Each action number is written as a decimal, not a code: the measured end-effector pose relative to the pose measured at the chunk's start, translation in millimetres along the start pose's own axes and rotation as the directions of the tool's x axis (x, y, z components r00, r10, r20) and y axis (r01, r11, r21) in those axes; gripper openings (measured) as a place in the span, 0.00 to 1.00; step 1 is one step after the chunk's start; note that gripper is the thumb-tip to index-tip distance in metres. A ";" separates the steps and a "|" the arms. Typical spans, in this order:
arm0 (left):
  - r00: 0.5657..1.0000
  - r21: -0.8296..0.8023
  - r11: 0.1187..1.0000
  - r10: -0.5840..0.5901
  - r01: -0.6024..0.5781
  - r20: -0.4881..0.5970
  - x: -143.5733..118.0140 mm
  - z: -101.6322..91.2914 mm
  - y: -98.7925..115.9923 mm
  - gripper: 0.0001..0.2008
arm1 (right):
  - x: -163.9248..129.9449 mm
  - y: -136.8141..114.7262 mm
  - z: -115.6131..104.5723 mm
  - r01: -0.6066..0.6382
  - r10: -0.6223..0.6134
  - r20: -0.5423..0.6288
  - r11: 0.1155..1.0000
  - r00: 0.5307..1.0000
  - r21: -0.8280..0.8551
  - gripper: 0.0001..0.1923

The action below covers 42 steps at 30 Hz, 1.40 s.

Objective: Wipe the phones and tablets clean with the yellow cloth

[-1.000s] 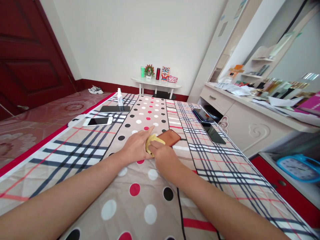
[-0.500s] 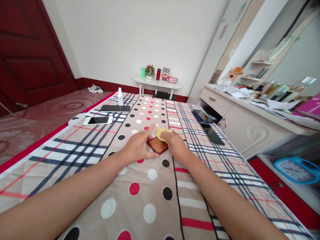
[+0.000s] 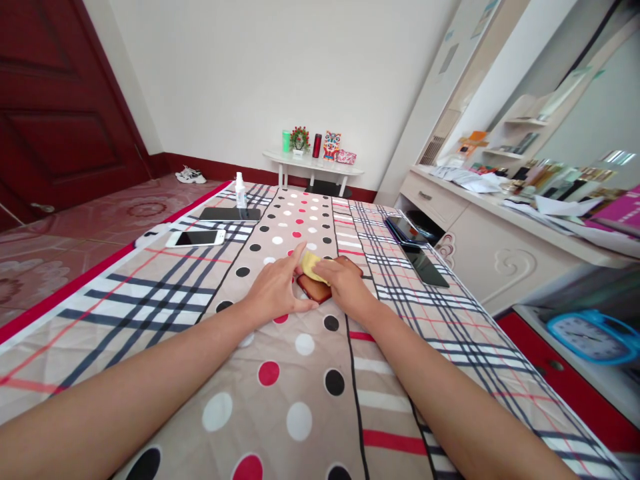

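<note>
Phone: a red-brown phone (image 3: 330,283) is lying flat on the bedspread (image 3: 165,293) at frame centre, partly hidden under both hands.
Cloth: a yellow cloth (image 3: 311,267) is sitting on the phone's upper left part, touching it.
Right hand: the right hand (image 3: 345,287) is pressing the cloth onto the phone, fingers curled narrow and pinching the cloth.
Left hand: the left hand (image 3: 275,290) is lying palm down just left of the phone, fingers spread flat, holding nothing; thumb touching the phone's near edge, index finger pointing up beside the cloth.
Left group: a white phone (image 3: 196,238) and a dark tablet (image 3: 230,214) are lying in the upper left of the bedspread, well apart from the hands; a spray bottle (image 3: 241,193) is standing upright at the tablet's far edge.
Right group: two dark phones (image 3: 406,230) (image 3: 426,265) are lying near the bedspread's right edge.
Background: a white side table (image 3: 313,168) is standing against the far wall at top centre; a dresser (image 3: 480,233) is running along the right; a blue clock (image 3: 590,335) is lying at lower right.
</note>
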<state>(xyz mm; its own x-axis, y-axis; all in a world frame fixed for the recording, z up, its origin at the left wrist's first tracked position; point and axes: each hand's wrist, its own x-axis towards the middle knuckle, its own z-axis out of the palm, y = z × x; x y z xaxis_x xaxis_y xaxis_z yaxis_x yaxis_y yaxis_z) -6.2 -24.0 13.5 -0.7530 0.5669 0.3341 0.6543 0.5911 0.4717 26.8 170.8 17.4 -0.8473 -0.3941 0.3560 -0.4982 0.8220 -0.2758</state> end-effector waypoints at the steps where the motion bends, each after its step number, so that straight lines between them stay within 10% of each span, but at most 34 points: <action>1: 1.000 0.006 1.000 -0.002 0.002 -0.001 -0.5 -0.3 0.4 0.61 | 0.2 -7.5 -1.2 0.048 -0.049 0.039 0.999 0.998 0.015 0.19; 5: 1.000 0.023 1.000 -0.014 0.014 -0.003 -1.8 -1.8 2.3 0.61 | -0.8 -11.5 -9.1 0.129 -0.126 0.118 0.991 0.985 -0.022 0.17; 11: 0.999 0.012 0.999 -0.040 0.040 0.002 -0.1 -2.9 3.6 0.59 | -5.1 -0.8 -15.0 -0.095 0.097 -0.003 0.962 0.995 -0.256 0.16; 16: 0.999 0.049 0.998 -0.043 0.043 -0.006 -0.1 -2.7 4.6 0.59 | -1.5 -22.4 -8.8 0.127 -0.104 0.124 0.971 0.987 -0.201 0.14; 24: 0.999 0.024 0.998 -0.050 0.050 0.016 0.4 -4.6 4.5 0.59 | -3.3 6.9 -14.8 -0.300 0.305 -0.054 0.865 0.951 -0.403 0.17; 32: 1.000 0.034 0.999 -0.022 0.021 0.007 0.6 -1.4 0.4 0.58 | -6.2 -61.8 -6.4 -0.196 0.241 0.138 0.941 0.961 -0.276 0.10; 42: 0.999 0.047 0.998 -0.040 0.041 -0.011 1.6 -0.8 2.3 0.55 | -7.5 23.8 -24.6 -0.553 0.550 -0.132 0.735 0.825 -0.392 0.12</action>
<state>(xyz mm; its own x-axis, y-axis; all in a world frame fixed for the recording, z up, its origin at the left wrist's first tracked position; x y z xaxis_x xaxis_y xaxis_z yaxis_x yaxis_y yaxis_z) -5.9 -22.3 15.8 -0.7795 0.5365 0.3233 0.6256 0.6401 0.4459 25.9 203.4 30.1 -0.9485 0.1811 0.2600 0.1742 0.9835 -0.0495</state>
